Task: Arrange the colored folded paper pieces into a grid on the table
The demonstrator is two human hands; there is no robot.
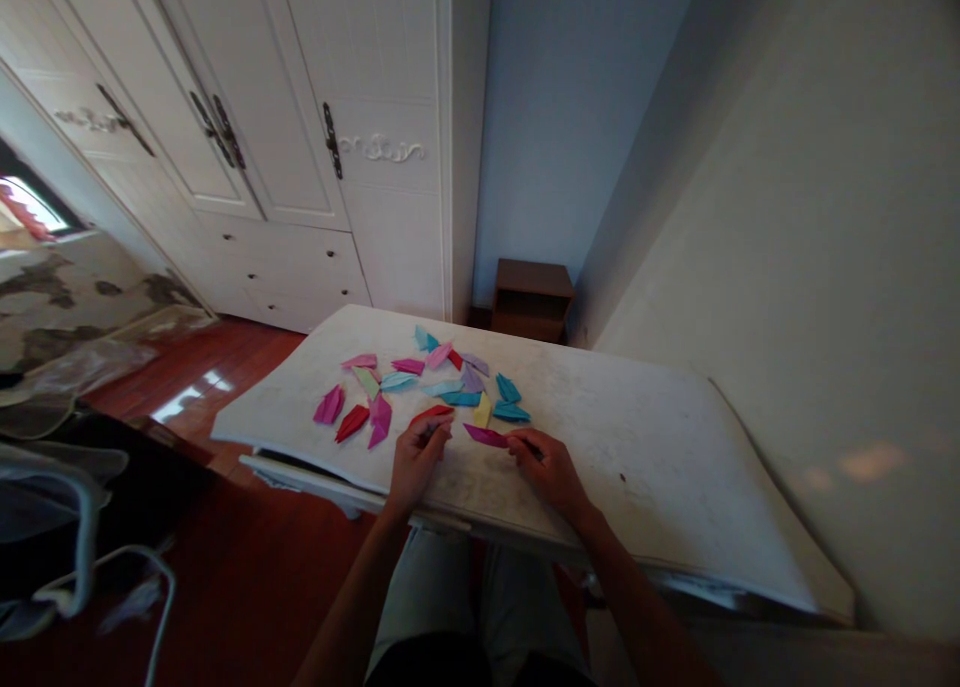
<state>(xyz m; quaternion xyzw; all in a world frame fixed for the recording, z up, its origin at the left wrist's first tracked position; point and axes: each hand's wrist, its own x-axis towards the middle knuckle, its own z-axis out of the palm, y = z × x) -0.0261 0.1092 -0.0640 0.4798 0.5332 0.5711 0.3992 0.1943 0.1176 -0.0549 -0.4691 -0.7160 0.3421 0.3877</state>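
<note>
My right hand (546,464) pinches the right end of a magenta piece of folded paper (484,434), its pointed end facing left above the table's front part. Facing it, my left hand (421,454) has its fingers curled and closed. A red folded paper (433,412) shows just behind those fingers; whether they touch it or hold anything is hidden. Several more folded papers lie scattered beyond and to the left, among them a yellow one (482,409), a teal pair (508,399), a lilac one (472,378), a dark red one (352,423) and a light blue one (398,381).
The papers lie on a worn white table (645,437) with a partly open drawer (315,479) at front left. A white wardrobe (390,207) and a brown nightstand (534,279) stand behind. To the right is a wall (840,267); a white metal frame (86,537) is at lower left.
</note>
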